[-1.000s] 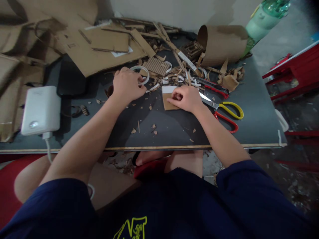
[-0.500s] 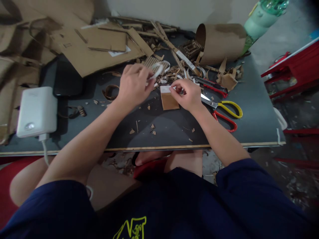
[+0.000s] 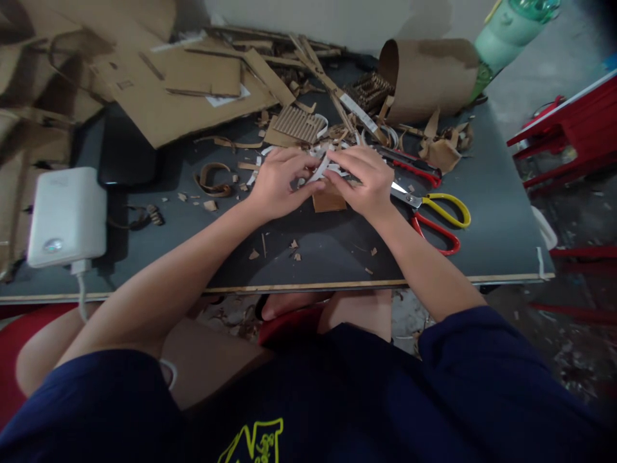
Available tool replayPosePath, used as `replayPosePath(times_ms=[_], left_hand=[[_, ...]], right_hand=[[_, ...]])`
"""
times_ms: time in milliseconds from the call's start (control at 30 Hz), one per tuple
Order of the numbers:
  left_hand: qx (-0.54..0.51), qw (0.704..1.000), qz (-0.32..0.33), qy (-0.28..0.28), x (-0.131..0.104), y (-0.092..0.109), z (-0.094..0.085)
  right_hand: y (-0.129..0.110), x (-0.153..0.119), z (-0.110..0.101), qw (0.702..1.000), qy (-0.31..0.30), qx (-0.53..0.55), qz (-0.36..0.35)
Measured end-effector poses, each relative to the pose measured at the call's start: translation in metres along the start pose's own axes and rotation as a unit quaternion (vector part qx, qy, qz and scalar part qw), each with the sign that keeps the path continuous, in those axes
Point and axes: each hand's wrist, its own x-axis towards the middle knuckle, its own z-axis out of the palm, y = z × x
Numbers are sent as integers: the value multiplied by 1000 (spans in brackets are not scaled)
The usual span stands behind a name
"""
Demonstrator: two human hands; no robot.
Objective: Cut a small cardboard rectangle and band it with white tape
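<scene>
A narrow white paper strip (image 3: 320, 170) is stretched between my two hands, above a small brown cardboard piece (image 3: 330, 200) on the dark table. My left hand (image 3: 285, 180) pinches the strip's lower left part between thumb and fingers. At its upper right part, my right hand (image 3: 364, 176) grips it with thumb and forefinger. Both hands partly cover the cardboard piece. Scissors (image 3: 424, 206) with one yellow and one red handle lie open just right of my right hand. Behind them rests a red and black utility knife (image 3: 415, 170).
Cardboard scraps and sheets (image 3: 202, 77) pile up at the back left. A ridged cardboard piece (image 3: 299, 123) lies behind my hands. At the back right are a cardboard tube (image 3: 429, 78) and a green bottle (image 3: 506, 38). A white power bank (image 3: 68, 216) with a cable sits at left.
My left hand has moved right and down with the white strip, towards the cardboard piece. My right hand has lifted off that piece's white end and now holds the strip too.
</scene>
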Motion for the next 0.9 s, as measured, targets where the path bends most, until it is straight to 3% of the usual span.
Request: replayPosePath(times_ms=[133,300,467,700,900], left_hand=[[-32,999,17,-29,1,4,-7],[15,1000,-8,-16,2,-1,-1],[74,997,5,7,0,-3,8],[79,995,-3,65,-3,-20,15],[65,996,26,53,-1,-31,13]], right_hand=[[-3,0,-3,1000,-2,-4,28],[-6,1,-1,999,-6,11,32],[-4,0,5,1000,11,25,7],[-3,-1,9,992,75,64,-84],[17,-2,11,987,131,86,39]])
